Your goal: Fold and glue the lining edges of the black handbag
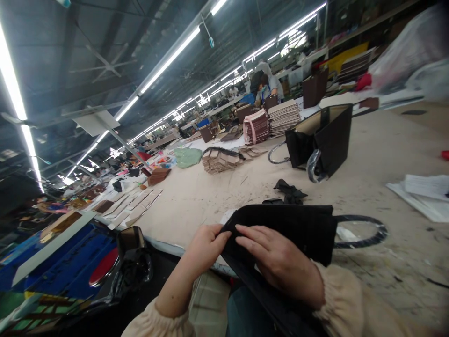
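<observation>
A black bag piece point(298, 224) lies at the table's near edge, partly hanging over it, with a plastic-wrapped handle point(379, 232) sticking out to the right. My left hand point(203, 248) pinches its left corner between thumb and fingers. Just to the right, my right hand point(277, 257) rests on the black material with its fingers stretched out and pressing on it. Some black scraps point(289, 192) lie behind the piece. Farther back a dark brown bag point(331, 145) stands upright, its wrapped handles hanging at the sides.
Stacked panels point(284, 117), a pink-tied bundle point(256, 127) and a green plastic bag point(188, 157) lie across the table point(189, 196). White papers point(421, 194) are at the right. Left of the table are a red round stool point(104, 267) and blue crates point(77, 262). A person sits farther back.
</observation>
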The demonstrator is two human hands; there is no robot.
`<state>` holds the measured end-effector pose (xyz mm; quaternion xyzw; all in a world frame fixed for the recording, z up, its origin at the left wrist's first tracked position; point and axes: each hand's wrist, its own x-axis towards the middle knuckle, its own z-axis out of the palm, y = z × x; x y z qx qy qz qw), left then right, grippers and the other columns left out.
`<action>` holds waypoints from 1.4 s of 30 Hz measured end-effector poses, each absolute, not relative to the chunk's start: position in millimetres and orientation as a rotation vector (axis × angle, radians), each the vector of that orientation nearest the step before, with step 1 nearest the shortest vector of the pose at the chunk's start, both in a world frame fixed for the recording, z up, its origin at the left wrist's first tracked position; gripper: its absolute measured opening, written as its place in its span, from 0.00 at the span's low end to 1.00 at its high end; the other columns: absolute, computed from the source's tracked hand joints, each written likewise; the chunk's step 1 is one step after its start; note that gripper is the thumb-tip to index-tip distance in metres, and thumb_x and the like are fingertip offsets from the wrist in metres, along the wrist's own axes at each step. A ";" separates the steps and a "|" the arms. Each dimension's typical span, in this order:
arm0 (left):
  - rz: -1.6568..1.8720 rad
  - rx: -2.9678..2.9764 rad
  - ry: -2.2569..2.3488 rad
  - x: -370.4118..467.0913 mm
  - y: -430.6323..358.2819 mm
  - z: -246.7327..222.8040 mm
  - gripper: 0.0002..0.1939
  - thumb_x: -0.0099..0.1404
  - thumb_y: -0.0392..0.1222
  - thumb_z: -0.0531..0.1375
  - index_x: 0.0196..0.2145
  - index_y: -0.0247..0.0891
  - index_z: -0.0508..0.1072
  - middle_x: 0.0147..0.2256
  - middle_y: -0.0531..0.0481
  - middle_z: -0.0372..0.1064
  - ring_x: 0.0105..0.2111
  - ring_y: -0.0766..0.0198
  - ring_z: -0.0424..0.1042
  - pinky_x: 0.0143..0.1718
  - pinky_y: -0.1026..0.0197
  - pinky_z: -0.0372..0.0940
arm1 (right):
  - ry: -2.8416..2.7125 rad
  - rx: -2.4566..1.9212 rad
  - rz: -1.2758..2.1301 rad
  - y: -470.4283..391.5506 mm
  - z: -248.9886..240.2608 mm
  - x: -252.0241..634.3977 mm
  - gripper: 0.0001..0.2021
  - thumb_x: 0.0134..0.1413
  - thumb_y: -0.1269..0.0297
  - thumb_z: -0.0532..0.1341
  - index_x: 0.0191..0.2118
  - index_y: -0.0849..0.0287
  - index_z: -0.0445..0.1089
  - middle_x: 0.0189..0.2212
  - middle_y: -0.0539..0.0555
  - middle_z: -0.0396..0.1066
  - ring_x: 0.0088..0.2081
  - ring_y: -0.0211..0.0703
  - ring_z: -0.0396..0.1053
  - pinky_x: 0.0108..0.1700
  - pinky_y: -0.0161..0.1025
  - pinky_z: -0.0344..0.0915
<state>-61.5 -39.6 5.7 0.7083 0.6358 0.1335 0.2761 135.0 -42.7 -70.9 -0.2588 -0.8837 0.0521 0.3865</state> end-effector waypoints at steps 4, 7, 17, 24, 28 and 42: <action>0.276 1.919 1.736 -64.4 -38.9 9.3 0.15 0.60 0.46 0.50 0.25 0.34 0.68 0.20 0.56 0.57 0.22 0.69 0.56 0.23 0.67 0.51 | -2.171 -0.937 -0.253 -41.9 -52.8 184.0 0.22 0.55 0.72 0.52 0.57 0.57 0.60 0.55 0.57 0.60 0.57 0.54 0.55 0.57 0.56 0.53; 0.282 1.975 1.726 -64.8 -33.3 12.9 0.13 0.58 0.45 0.52 0.26 0.35 0.71 0.21 0.55 0.61 0.24 0.68 0.60 0.25 0.67 0.53 | -2.250 -1.211 -0.369 -38.0 -47.7 224.7 0.21 0.56 0.64 0.54 0.56 0.59 0.60 0.45 0.61 0.69 0.43 0.54 0.68 0.44 0.52 0.65; 0.977 1.619 1.760 -57.1 -20.2 6.9 0.28 0.54 0.54 0.58 0.46 0.30 0.71 0.44 0.39 0.70 0.43 0.54 0.69 0.46 0.57 0.62 | -2.467 -1.245 0.030 -59.7 -26.7 242.9 0.24 0.59 0.58 0.52 0.61 0.51 0.52 0.38 0.51 0.75 0.32 0.45 0.74 0.32 0.38 0.71; 1.119 1.583 1.689 -34.4 -147.4 -40.7 0.38 0.59 0.55 0.56 0.62 0.38 0.50 0.61 0.40 0.48 0.60 0.48 0.51 0.58 0.48 0.51 | -2.337 -1.330 0.160 -71.0 -35.0 232.7 0.25 0.59 0.59 0.51 0.61 0.55 0.52 0.48 0.56 0.69 0.40 0.49 0.72 0.44 0.44 0.69; 0.964 1.766 1.699 -8.6 -195.1 -100.3 0.35 0.59 0.44 0.55 0.62 0.35 0.50 0.62 0.38 0.44 0.60 0.49 0.49 0.58 0.51 0.53 | -2.257 -1.399 0.200 -73.2 -37.7 228.4 0.24 0.59 0.58 0.51 0.60 0.57 0.55 0.43 0.57 0.72 0.41 0.50 0.72 0.46 0.45 0.67; 1.219 1.142 1.483 -56.7 -160.6 0.6 0.26 0.54 0.46 0.61 0.49 0.32 0.68 0.28 0.47 0.73 0.14 0.74 0.59 0.15 0.70 0.56 | -2.121 -1.223 0.580 -32.0 9.3 256.3 0.22 0.51 0.58 0.59 0.53 0.60 0.66 0.45 0.55 0.71 0.42 0.48 0.69 0.46 0.43 0.67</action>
